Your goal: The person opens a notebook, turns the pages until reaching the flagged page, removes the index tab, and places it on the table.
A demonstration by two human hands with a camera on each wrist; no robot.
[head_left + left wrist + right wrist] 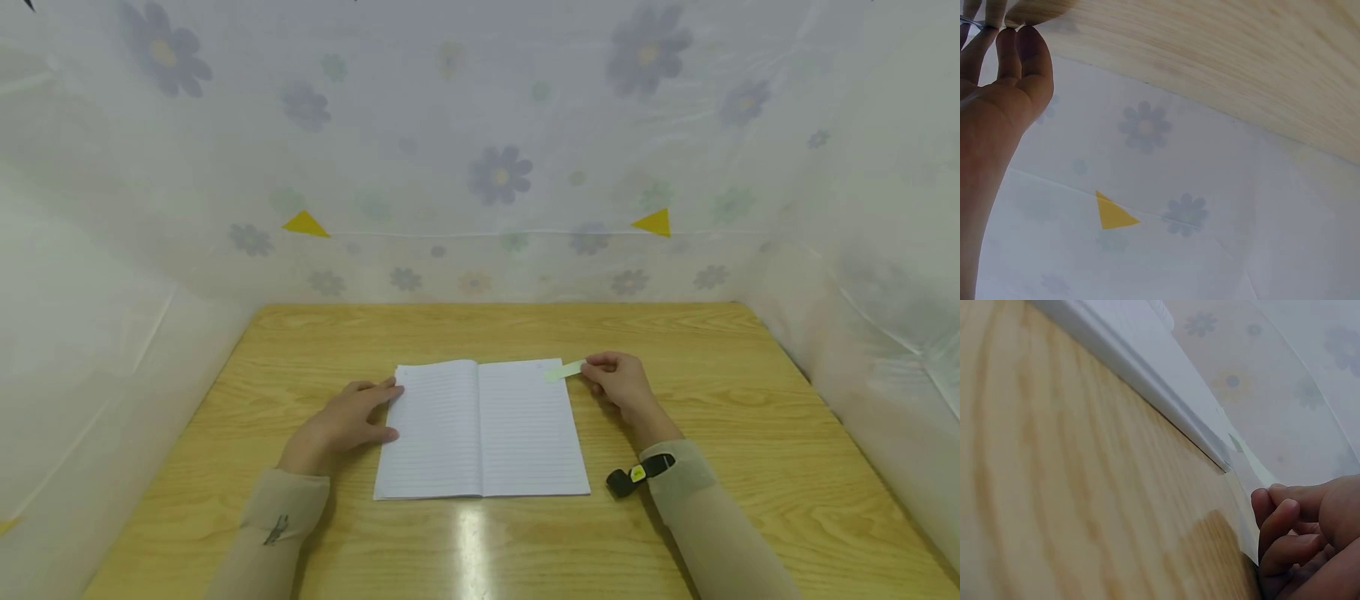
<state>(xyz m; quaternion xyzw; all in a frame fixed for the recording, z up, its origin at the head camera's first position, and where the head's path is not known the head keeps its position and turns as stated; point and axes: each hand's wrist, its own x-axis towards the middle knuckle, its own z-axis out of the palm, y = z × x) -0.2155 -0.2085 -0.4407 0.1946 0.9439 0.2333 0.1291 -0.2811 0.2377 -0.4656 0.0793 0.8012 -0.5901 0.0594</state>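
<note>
An open lined notebook (435,433) lies on the wooden table, both blank pages facing up. At its left edge rests my left hand (347,423), its fingertips and thumb touching the page margin. That same left hand (1007,94) appears at the left of its wrist view, where little of the notebook shows. My right hand (618,385) pinches one end of a pale green paper strip (564,372) between thumb and forefinger. The strip's other end lies over the right page's upper right corner. In the right wrist view, the right hand (1310,537) holds the strip (1260,474) beside the notebook's corner.
The wooden table (675,333) extends around the notebook. Flower-patterned whitish sheeting (420,183) hangs behind it and along both sides, with yellow triangles (654,222) on the back sheet. A black strap with a small camera (637,475) sits at my right wrist.
</note>
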